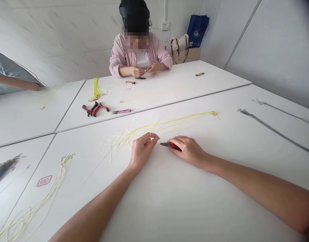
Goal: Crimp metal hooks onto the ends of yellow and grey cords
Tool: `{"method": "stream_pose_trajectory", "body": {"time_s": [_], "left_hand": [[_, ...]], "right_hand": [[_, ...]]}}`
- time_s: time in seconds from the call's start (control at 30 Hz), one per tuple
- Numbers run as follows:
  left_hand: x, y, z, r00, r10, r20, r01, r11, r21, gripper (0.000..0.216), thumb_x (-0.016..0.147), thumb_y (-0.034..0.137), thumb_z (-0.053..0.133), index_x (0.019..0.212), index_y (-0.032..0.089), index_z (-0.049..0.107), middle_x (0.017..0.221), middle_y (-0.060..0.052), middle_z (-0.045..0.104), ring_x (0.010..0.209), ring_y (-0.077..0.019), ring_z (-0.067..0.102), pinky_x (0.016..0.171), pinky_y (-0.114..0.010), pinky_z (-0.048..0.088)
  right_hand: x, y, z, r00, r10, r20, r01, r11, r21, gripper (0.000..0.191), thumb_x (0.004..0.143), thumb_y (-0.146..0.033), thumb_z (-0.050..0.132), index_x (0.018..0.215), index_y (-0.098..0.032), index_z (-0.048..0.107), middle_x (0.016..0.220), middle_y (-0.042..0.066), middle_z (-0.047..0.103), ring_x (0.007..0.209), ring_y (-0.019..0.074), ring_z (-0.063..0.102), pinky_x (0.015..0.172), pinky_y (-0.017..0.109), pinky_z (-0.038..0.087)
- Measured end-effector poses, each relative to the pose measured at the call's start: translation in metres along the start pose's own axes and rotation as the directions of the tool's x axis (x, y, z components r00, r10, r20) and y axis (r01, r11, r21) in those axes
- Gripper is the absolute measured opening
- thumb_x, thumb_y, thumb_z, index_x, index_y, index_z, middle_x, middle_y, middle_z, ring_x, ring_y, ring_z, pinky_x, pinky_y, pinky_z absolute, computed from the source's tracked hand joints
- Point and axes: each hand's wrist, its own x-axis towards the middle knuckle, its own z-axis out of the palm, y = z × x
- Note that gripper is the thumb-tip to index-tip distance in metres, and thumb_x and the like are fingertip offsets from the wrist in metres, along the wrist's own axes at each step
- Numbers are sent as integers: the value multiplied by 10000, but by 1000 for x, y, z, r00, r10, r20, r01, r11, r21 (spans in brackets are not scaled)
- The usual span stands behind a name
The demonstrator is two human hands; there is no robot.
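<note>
My left hand (142, 148) is closed, thumb and forefinger pinching a thin pale-yellow cord; its short end shows near the fingertips. Gripped in my right hand (191, 150) is a pair of pliers (175, 146) with red-and-black handles. The dark jaws point left, close to my left fingertips; whether they touch the cord I cannot tell. Just beyond both hands lies a bundle of yellow cords (169, 119), with gold metal ends at the right and loose strands fanned out at the left.
Across the table a person (141, 57) in a pink shirt handles something small. Red-handled pliers (95, 109), pink thread snips (121, 111) and yellow cords (96, 89) lie ahead. More pale cords (50, 191) and a label (44, 180) are left; grey cords (273, 129) lie right.
</note>
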Motion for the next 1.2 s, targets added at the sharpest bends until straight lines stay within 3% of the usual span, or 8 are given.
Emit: {"method": "stream_pose_trajectory", "body": {"time_s": [0.33, 0.53, 0.87, 1.07, 1.2], "left_hand": [[3, -2, -2, 998, 29, 56, -29, 1000, -12, 228, 881, 404, 590, 840, 200, 684, 555, 84, 213, 504, -94, 253, 507, -240, 221], [1, -1, -1, 999, 27, 44, -27, 1000, 15, 217, 890, 387, 581, 843, 205, 688, 563, 82, 203, 510, -96, 249, 514, -244, 218], [-2, 0, 0, 998, 62, 21, -63, 996, 70, 208, 885, 360, 568, 833, 206, 697, 575, 78, 194, 529, -101, 217, 529, -252, 206], [4, 1, -3, 998, -6, -66, 3, 999, -35, 196, 868, 363, 568, 849, 201, 676, 519, 85, 256, 488, -105, 327, 532, -245, 281], [5, 0, -4, 1000, 8, 8, -8, 999, -50, 203, 871, 380, 574, 854, 204, 673, 529, 87, 216, 486, -100, 252, 506, -245, 225]], "right_hand": [[3, -1, -2, 994, 111, 5, -111, 994, 20, 94, 933, -113, 615, 935, -207, 621, 809, 15, 691, 708, 161, 603, 651, 274, 423], [1, 0, 0, 999, 34, -8, -33, 999, 27, 128, 904, -85, 618, 943, -206, 628, 852, 26, 712, 731, 170, 613, 675, 281, 443], [0, 0, -2, 1000, 14, -16, -13, 998, 53, 117, 914, -94, 610, 933, -209, 616, 833, 22, 701, 710, 161, 608, 649, 271, 446], [-3, -6, -1, 987, -162, -16, 162, 987, 12, 112, 926, -97, 594, 943, -207, 605, 803, 26, 675, 698, 169, 585, 696, 293, 458], [-2, -7, -1, 998, 15, -64, -8, 993, 115, 101, 933, -116, 601, 910, -215, 595, 758, -1, 626, 655, 145, 547, 626, 261, 422]]}}
